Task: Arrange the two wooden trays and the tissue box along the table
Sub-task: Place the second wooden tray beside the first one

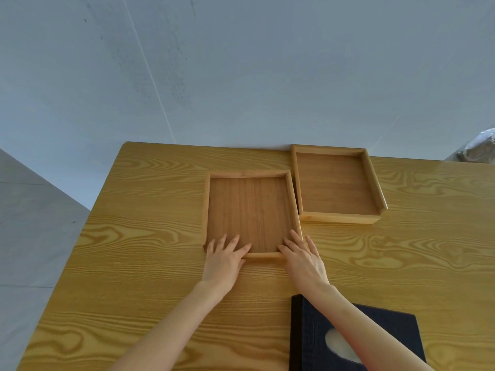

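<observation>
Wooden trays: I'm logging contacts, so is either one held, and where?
Both hands, left hand and right hand, rest on the near corners of the left square wooden tray, fingers inside; no clear grasp.

Tissue box [380, 333] partly under forearm, cropped.

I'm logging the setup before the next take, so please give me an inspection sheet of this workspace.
Surface: wooden table, grain pattern, no spills seen.
Job's things: left tray lies flat and empty; right tray sits at the far edge, empty, right beside the left one; dark tissue box lies near the person, partly under the right forearm.
Clutter: nothing seen.
Hands: left hand and right hand rest flat on the left tray's near corners, fingers spread.
Cables: nothing seen.
Surroundings: grey floor; crumpled wrapped object past the table's far right corner.
</observation>
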